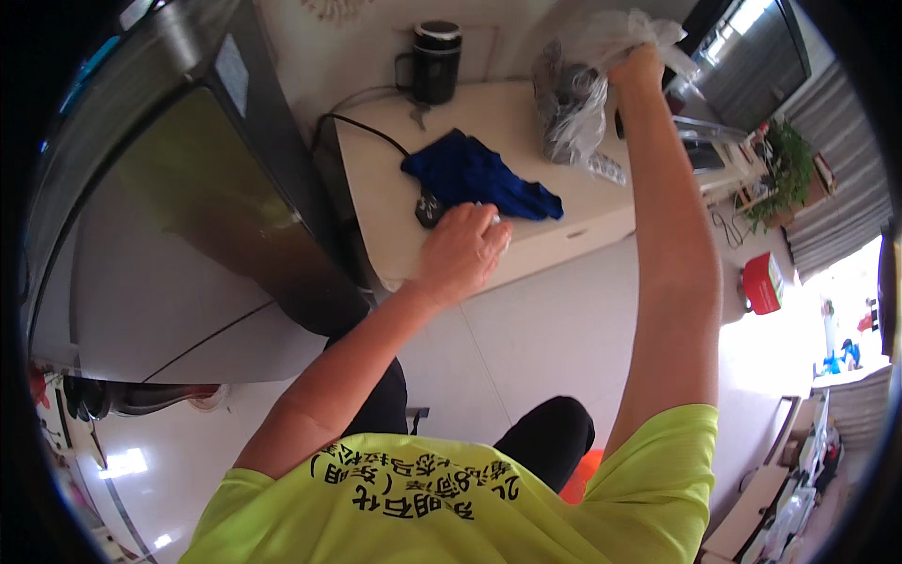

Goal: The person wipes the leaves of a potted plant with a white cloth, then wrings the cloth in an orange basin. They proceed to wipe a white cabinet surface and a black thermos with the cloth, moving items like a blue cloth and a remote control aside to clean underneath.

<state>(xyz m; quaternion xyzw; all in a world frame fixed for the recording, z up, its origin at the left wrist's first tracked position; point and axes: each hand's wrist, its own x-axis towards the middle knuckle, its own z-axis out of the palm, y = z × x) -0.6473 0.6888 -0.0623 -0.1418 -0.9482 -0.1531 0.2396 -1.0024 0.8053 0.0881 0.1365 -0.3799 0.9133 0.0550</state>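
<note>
My right hand (638,68) grips the gathered top of a translucent plastic bag (574,123). The bag stands on a cream cabinet top (380,134), with dark contents showing through its side. My left hand (461,250) is curled around a small crumpled white thing (496,218), perhaps tissue; most of it is hidden by the fingers. Just beyond that hand lies a dark blue cloth (479,176). A black corded device with buttons (428,210) pokes out from under the cloth's near left edge.
At the cabinet's back stands a black lidded mug (435,63), with keys (420,115) before it. A remote control (606,168) lies beside the bag. The refrigerator (190,233) borders the left; a monitor (747,56) and potted plant (786,169) are at right. A red box (762,283) is farther right.
</note>
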